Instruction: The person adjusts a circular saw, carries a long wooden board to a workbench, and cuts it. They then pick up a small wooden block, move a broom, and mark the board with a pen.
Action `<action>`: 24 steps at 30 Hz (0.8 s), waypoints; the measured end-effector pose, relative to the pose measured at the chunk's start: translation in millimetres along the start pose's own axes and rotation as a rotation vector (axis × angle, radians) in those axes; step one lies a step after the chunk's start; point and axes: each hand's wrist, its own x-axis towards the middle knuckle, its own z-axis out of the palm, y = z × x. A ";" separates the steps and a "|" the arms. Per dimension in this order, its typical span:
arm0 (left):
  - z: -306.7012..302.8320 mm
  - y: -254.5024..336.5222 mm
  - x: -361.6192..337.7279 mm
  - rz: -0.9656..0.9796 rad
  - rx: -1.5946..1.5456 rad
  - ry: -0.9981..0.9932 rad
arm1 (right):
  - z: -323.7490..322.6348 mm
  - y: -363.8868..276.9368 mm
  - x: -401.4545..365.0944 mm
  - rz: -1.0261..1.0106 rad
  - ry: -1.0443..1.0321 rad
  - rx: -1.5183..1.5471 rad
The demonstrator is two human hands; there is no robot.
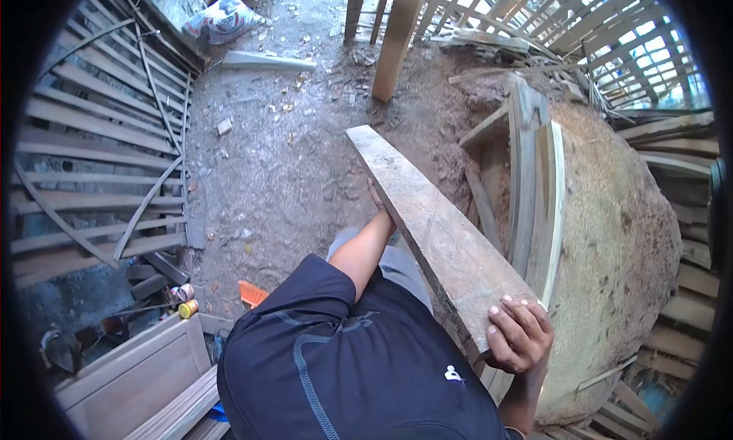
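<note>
A long, thick wooden plank (435,218) with a rough, worn face slants across in front of my body, held off the ground. My right hand (521,334) grips its near end, with the fingers curled over the top corner. Farther along, my left hand (378,197) supports the plank from its left edge. Most of the left hand's fingers are hidden behind and under the wood.
A slatted wooden frame (107,150) stands on the left. At right, grey boards (527,173) lie beside a large sawdust mound (611,241). A wooden post (397,43) rises ahead. A panelled wooden piece (137,379) and a yellow can (188,309) are at lower left.
</note>
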 end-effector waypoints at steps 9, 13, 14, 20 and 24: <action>85.1 17.0 233.4 -0.041 -0.059 0.022 | 43.8 186.6 180.4 0.010 0.028 0.112; 132.7 20.5 336.2 -0.060 0.111 0.144 | 95.5 260.1 268.1 0.118 0.041 0.080; 148.7 26.5 366.9 -0.073 0.093 0.150 | 105.8 287.2 293.6 0.138 0.024 0.060; 250.4 44.2 463.6 -0.546 0.019 0.073 | 200.4 467.1 415.1 0.247 -0.079 -0.057; 325.4 51.0 492.1 -0.684 -0.238 0.104 | 199.7 578.0 492.8 0.416 -0.095 -0.200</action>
